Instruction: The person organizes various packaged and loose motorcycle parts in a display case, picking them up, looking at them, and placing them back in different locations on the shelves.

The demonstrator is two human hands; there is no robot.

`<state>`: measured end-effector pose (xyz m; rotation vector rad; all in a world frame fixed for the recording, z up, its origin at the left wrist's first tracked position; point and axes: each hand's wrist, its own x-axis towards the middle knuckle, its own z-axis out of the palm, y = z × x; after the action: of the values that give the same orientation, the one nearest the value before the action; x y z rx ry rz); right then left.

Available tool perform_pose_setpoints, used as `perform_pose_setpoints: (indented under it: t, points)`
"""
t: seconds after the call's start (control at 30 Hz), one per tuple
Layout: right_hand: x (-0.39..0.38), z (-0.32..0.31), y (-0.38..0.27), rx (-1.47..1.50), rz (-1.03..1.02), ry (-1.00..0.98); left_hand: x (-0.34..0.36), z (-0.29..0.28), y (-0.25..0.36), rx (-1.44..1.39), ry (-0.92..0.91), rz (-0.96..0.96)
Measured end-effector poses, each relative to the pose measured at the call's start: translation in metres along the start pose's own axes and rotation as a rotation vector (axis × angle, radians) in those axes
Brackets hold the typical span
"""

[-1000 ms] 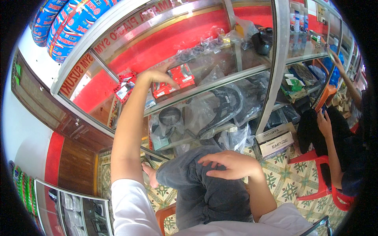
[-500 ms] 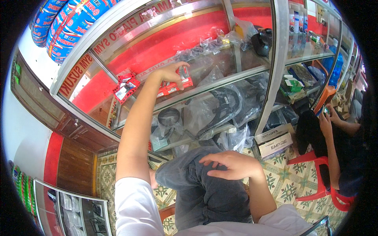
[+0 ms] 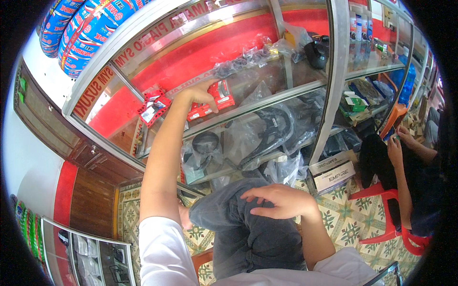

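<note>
The left hand [image 3: 198, 93] reaches up into the glass display cabinet [image 3: 334, 71] and grips a red blister-packed part [image 3: 220, 95] on the upper glass shelf [image 3: 267, 97], fingers curled over the pack's top left corner and thumb below. The pack lies tilted on that shelf, touching a second flat red pack [image 3: 200, 113] just beneath the hand. Further left on the same shelf, apart from the hand, a red-edged packet with a silvery centre [image 3: 153, 107] stands on its corner.

The right hand [image 3: 279, 200] rests palm down on the person's raised knee in grey jeans [image 3: 243, 233], below the cabinet, fingers loosely spread and holding nothing.

On the shelf under the red packs, clear plastic bags hold black rubber rings and belts [image 3: 272, 131]. At the cabinet's foot, on the patterned tile floor [image 3: 353, 229], sits a white and black carton [image 3: 333, 172]. To the right of the cabinet, another person on a red plastic stool [image 3: 381, 209] holds a small object in both hands [image 3: 396, 143]. Above the cabinet, wrapped blue tyres [image 3: 76, 28] hang at the top left.
</note>
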<state>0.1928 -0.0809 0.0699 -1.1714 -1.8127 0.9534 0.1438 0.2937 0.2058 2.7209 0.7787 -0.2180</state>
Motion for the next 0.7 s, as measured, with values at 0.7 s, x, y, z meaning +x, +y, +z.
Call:
perform_pose_setpoints:
  t: [0.7]
  points:
    - [-0.005,-0.004,0.003,0.017,0.012,0.020,0.012,0.009,0.002,-0.058,0.035,-0.027]
